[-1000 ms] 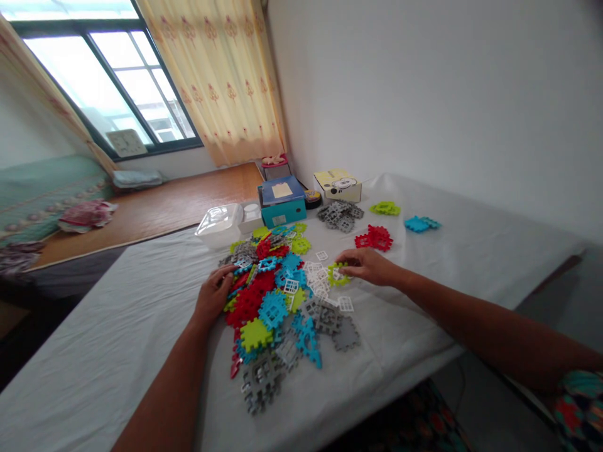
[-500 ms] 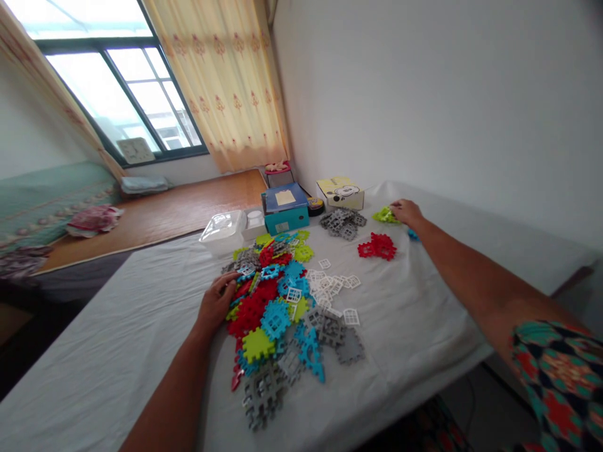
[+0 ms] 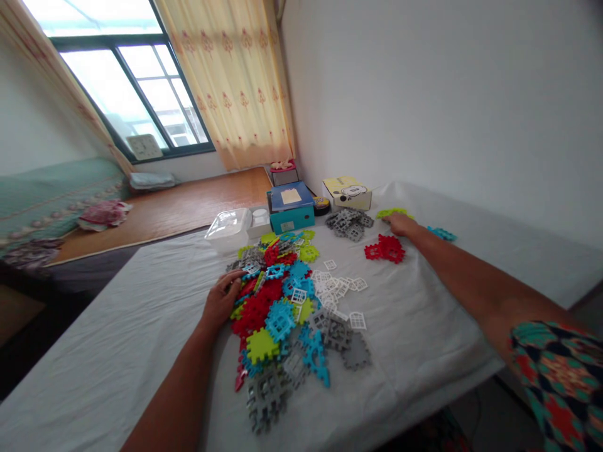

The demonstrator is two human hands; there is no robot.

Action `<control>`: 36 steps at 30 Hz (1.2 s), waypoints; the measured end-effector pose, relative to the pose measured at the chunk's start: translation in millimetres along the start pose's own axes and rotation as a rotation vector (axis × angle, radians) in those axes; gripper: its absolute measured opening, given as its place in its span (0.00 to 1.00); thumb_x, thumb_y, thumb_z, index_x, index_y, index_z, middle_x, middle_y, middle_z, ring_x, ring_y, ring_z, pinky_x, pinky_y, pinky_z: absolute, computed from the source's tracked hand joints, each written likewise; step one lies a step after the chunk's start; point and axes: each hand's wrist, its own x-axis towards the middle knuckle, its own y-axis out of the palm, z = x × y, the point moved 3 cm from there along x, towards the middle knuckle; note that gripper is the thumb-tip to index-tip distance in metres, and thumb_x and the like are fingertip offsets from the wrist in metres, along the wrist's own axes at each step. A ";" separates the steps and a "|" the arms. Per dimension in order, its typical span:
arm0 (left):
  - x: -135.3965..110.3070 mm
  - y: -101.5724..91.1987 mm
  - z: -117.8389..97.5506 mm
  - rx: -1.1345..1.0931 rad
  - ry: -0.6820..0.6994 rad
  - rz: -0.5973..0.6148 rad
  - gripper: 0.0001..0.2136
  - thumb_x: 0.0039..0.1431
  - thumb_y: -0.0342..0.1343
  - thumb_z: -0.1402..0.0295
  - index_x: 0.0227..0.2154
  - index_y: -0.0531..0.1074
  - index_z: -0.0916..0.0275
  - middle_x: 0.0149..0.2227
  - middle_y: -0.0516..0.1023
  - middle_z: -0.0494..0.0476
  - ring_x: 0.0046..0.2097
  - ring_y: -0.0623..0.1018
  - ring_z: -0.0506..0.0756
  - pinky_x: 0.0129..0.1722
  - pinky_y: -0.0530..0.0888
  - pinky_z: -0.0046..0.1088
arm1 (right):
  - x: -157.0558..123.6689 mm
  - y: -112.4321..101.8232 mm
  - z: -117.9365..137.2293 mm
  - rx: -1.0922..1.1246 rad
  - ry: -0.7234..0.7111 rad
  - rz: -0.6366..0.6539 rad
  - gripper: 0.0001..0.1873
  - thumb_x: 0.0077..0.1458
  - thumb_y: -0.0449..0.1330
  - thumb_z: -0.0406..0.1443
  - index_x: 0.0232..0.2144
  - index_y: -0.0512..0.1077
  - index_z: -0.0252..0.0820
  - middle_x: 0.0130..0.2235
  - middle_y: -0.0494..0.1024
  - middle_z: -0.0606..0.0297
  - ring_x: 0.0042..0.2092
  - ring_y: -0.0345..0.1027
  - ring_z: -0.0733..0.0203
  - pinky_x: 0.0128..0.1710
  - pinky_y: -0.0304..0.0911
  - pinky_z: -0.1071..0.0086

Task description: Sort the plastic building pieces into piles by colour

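Note:
At the left edge of a mixed heap of interlocking plastic building pieces, my left hand (image 3: 222, 300) rests open, its fingertips touching the pieces. The heap holds red pieces (image 3: 257, 307), blue pieces (image 3: 281, 320), lime green pieces (image 3: 262, 346) and grey pieces (image 3: 267, 394). My right hand (image 3: 400, 224) reaches far right, low over the cloth beside a small group of lime green pieces (image 3: 394, 213). Its fingers are too blurred and small to show whether they hold anything. Red pieces (image 3: 386, 248) lie just in front of it, and blue pieces (image 3: 441, 233) lie to its right.
White window-shaped pieces (image 3: 333, 285) are scattered right of the heap. A grey pile (image 3: 349, 223) lies before a yellow box (image 3: 347, 192). Behind the heap stand a teal box (image 3: 292, 216) and a clear plastic container (image 3: 229, 227). A pale cloth (image 3: 155, 295) covers the table; a wall (image 3: 447, 94) borders the right.
My right hand has come off the top of the lime green pieces and shifted nearer and lower, uncovering them and the blue pieces. My left hand stays put. The view has turned slightly left.

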 end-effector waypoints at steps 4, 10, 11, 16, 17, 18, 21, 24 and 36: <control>-0.4 0.8 -1.3 -0.007 0.002 -0.003 0.19 0.57 0.48 0.56 0.41 0.76 0.61 0.48 0.76 0.59 0.52 0.73 0.59 0.58 0.66 0.41 | 0.8 -12.7 -5.2 -0.059 0.116 -0.007 0.28 0.48 0.55 0.23 0.54 0.69 0.27 0.50 0.73 0.39 0.50 0.69 0.47 0.48 0.62 0.60; -0.5 2.3 -1.5 -0.026 -0.007 -0.015 0.18 0.56 0.48 0.57 0.42 0.76 0.61 0.49 0.76 0.60 0.52 0.73 0.59 0.58 0.66 0.40 | -24.9 -35.6 84.2 0.046 -0.113 -0.053 0.16 0.58 0.54 0.34 0.47 0.74 0.36 0.47 0.77 0.49 0.46 0.70 0.52 0.46 0.62 0.63; -0.7 2.4 -1.9 -0.027 -0.006 -0.016 0.18 0.57 0.48 0.57 0.42 0.76 0.62 0.49 0.75 0.60 0.52 0.73 0.59 0.58 0.66 0.40 | -38.7 -38.9 114.7 0.153 -0.298 -0.043 0.15 0.59 0.54 0.36 0.45 0.75 0.38 0.45 0.78 0.53 0.45 0.71 0.54 0.45 0.62 0.65; -2.1 1.9 -5.6 -0.018 0.004 -0.011 0.18 0.57 0.47 0.58 0.42 0.76 0.62 0.48 0.76 0.60 0.52 0.73 0.59 0.57 0.66 0.41 | -139.2 -44.3 246.1 0.423 -0.912 0.239 0.15 0.57 0.57 0.46 0.40 0.75 0.44 0.39 0.79 0.63 0.37 0.72 0.62 0.37 0.63 0.71; -2.3 1.8 -6.2 -0.017 0.006 -0.007 0.19 0.57 0.47 0.58 0.42 0.76 0.62 0.48 0.76 0.60 0.52 0.73 0.59 0.57 0.66 0.40 | -155.6 -42.7 260.8 0.352 -0.909 0.257 0.17 0.54 0.60 0.49 0.39 0.75 0.44 0.37 0.79 0.62 0.36 0.72 0.61 0.35 0.62 0.71; -2.4 1.7 -6.6 -0.017 0.008 -0.006 0.19 0.57 0.47 0.58 0.42 0.76 0.62 0.48 0.76 0.61 0.52 0.73 0.59 0.57 0.66 0.40 | -168.9 -40.7 271.6 0.272 -0.889 0.261 0.20 0.49 0.63 0.52 0.38 0.74 0.45 0.37 0.79 0.61 0.36 0.72 0.59 0.33 0.62 0.71; -2.4 1.4 -6.5 -0.022 0.009 -0.013 0.19 0.57 0.47 0.58 0.42 0.76 0.63 0.48 0.75 0.61 0.52 0.73 0.58 0.57 0.66 0.39 | -188.7 -34.5 287.3 0.102 -0.787 0.214 0.29 0.41 0.66 0.56 0.41 0.71 0.45 0.39 0.78 0.55 0.39 0.72 0.52 0.33 0.62 0.68; -2.1 1.4 -6.3 -0.025 0.011 -0.012 0.19 0.57 0.47 0.58 0.42 0.76 0.63 0.48 0.75 0.60 0.52 0.73 0.58 0.57 0.66 0.39 | -187.4 -28.4 292.0 0.092 -0.739 0.177 0.29 0.41 0.68 0.51 0.44 0.68 0.44 0.42 0.76 0.54 0.42 0.71 0.50 0.36 0.63 0.67; -0.2 2.8 -2.4 -0.015 0.032 -0.011 0.19 0.57 0.47 0.58 0.42 0.76 0.62 0.48 0.76 0.60 0.51 0.73 0.59 0.57 0.67 0.40 | -151.5 -39.5 263.2 0.755 -0.692 0.177 0.07 0.49 0.63 0.34 0.33 0.76 0.38 0.30 0.76 0.65 0.32 0.68 0.66 0.33 0.62 0.73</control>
